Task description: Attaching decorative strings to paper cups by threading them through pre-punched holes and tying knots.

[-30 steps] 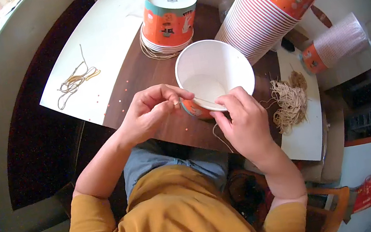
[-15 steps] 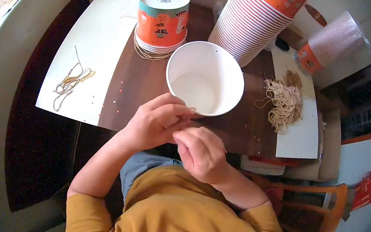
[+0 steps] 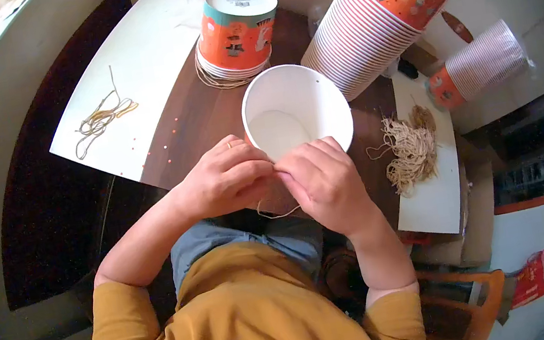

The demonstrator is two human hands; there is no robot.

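A white-lined paper bucket [image 3: 321,109] stands upright on the brown table with its mouth toward me and a small hole near its far right rim. At its near rim my left hand [image 3: 225,179] and my right hand [image 3: 326,181] meet, fingertips pinched together. A thin beige cord [image 3: 278,216] hangs in a loop below them, and both hands appear to grip it. My fingers hide the near rim and the exact spot where the cord meets the bucket.
Behind stand an upturned orange bucket [image 3: 239,40] with cords around its base and a tall leaning stack of buckets [image 3: 365,38]. A cord bundle [image 3: 411,151] lies right, loose cords [image 3: 101,122] left. A wrapped bucket stack [image 3: 479,62] sits far right.
My right hand has moved up and right, from below the left hand to beside it at the bucket's near rim. A loop of cord now shows below the hands.
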